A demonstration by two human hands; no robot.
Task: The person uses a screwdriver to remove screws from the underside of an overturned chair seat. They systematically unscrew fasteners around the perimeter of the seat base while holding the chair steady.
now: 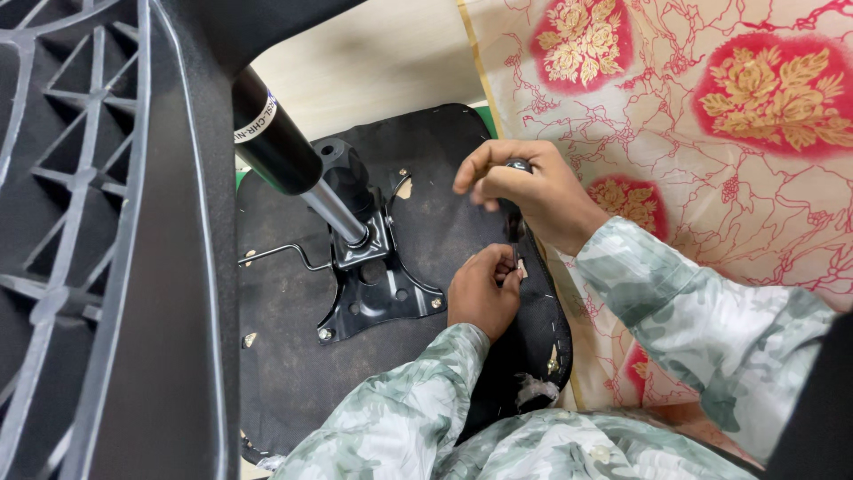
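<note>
Looking down from the head camera, I saw an upturned chair seat [293, 356], its underside covered in black fabric, lying on the floor left of a cream cloth [711, 178] printed with red and gold flowers. A white label band [258, 120] wrapped the black gas cylinder [275, 147] at the far left, above its bright steel rod [336, 212], which ran into a black metal mounting plate [373, 284] bolted to the seat. A ribbed black plastic base [80, 240] filled the near left. My right hand [524, 191] was curled tight around a dark tool handle [514, 218] at the seat's right edge. My left hand [484, 292] was pinched on something small beside the tool tip; I could not tell what.
</note>
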